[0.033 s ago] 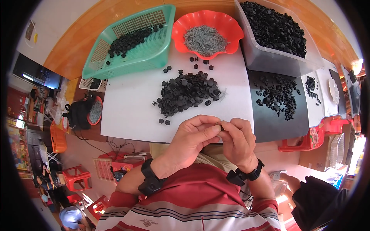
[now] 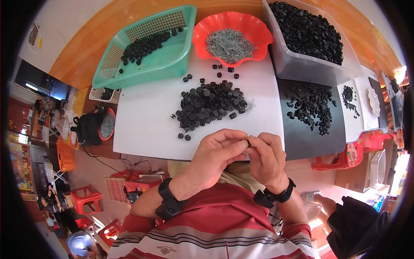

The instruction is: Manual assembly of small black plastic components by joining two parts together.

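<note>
Over the near edge of the white work surface (image 2: 146, 123), my two hands meet fingertip to fingertip. My left hand (image 2: 220, 151) is closed in a pinch, thumb against the fingers. My right hand (image 2: 268, 159) pinches at the same spot. A small dark piece (image 2: 249, 144) shows between the fingertips; most of it is hidden, so its exact kind is unclear. Just beyond the hands lies a heap of small black plastic parts (image 2: 209, 103), with a few loose ones around it. Some thin metal pins (image 2: 251, 105) lie at the heap's right side.
Along the back stand a green basket (image 2: 142, 77) with black parts, a red scalloped bowl (image 2: 198, 47) of metal pins, and a clear bin (image 2: 297, 69) full of black parts. More small black pieces (image 2: 312, 108) cover a dark board at right. Red stools (image 2: 86, 199) stand on the floor.
</note>
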Available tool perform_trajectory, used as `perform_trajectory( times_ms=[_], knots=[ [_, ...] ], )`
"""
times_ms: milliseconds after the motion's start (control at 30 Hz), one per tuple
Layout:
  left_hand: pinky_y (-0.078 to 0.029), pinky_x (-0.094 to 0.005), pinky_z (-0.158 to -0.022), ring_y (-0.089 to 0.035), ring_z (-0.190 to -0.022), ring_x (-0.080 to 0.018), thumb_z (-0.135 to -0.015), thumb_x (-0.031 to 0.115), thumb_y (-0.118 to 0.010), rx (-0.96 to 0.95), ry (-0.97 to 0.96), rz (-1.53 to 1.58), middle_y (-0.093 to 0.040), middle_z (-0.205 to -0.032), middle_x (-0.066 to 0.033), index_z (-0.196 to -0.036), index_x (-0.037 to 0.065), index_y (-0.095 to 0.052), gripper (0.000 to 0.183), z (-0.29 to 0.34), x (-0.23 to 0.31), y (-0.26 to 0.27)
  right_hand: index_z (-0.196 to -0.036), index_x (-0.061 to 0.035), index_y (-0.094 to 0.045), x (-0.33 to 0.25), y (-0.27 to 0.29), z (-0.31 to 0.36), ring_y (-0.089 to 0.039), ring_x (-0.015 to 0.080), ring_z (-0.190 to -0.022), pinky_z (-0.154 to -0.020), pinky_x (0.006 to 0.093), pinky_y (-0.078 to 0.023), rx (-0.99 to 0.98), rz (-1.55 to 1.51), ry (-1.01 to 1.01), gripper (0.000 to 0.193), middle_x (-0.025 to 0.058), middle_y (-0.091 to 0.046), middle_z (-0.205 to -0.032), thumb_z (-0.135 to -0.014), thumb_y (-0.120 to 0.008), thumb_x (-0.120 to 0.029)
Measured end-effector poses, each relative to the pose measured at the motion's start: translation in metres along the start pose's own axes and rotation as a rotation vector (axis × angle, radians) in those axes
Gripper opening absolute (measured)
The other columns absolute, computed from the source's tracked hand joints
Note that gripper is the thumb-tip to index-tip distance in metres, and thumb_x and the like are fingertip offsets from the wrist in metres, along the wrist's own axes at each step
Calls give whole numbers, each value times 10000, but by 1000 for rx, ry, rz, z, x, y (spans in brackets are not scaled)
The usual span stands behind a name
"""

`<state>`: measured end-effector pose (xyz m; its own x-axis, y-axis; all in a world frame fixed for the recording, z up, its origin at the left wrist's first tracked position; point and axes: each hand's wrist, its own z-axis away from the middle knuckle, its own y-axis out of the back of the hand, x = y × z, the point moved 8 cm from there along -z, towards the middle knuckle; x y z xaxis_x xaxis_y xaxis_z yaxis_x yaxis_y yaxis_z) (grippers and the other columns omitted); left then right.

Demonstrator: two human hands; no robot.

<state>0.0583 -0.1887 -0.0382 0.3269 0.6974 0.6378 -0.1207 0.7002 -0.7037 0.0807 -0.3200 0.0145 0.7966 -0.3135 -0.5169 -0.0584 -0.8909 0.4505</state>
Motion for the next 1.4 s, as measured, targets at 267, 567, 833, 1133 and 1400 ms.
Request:
perform_trajectory(
  times_ms=[267,567,833,1133,1400],
  knots=[
    [-562,-319,-751,-698,-922,-242,-883,96,-776,295,-925,-1448,-714,-1071,-101,-1141,-10,-678,295,11,60,-24,-1179,-5,-625,23,11,3,-620,223,-698,-594,313,-524,76,-136,-124,238,150,-605,-995,-951,-689,-28],
    [-554,-366,-707,-658,-848,-284,-779,2,-778,318,-1046,-1909,-692,-1036,-86,-1018,21,-716,247,-10,52,-35,-1162,-16,-630,35,16,8,-604,195,-702,-630,308,-509,86,-215,-206,218,129,-596,-993,-956,-693,-47],
    [-543,-364,-669,-646,-802,-276,-801,-26,-740,180,-983,-1897,-649,-969,-74,-1014,33,-704,224,-16,48,-38,-1162,-14,-634,38,18,7,-601,191,-717,-637,302,-505,88,-252,-228,214,123,-596,-996,-964,-693,-69],
    [-570,-389,-719,-662,-881,-299,-788,-67,-664,71,-884,-1818,-639,-1011,-115,-1044,-7,-670,263,-24,50,-34,-1157,-1,-633,41,17,11,-589,184,-731,-651,294,-502,99,-293,-251,209,126,-600,-983,-961,-689,-47],
    [-576,-283,-769,-710,-878,-206,-814,-52,-771,117,-679,-1467,-724,-1052,-142,-1027,-33,-717,221,-12,59,-23,-1155,3,-638,37,17,12,-592,183,-746,-658,294,-506,97,-309,-259,206,126,-604,-984,-960,-691,-41]
  ],
)
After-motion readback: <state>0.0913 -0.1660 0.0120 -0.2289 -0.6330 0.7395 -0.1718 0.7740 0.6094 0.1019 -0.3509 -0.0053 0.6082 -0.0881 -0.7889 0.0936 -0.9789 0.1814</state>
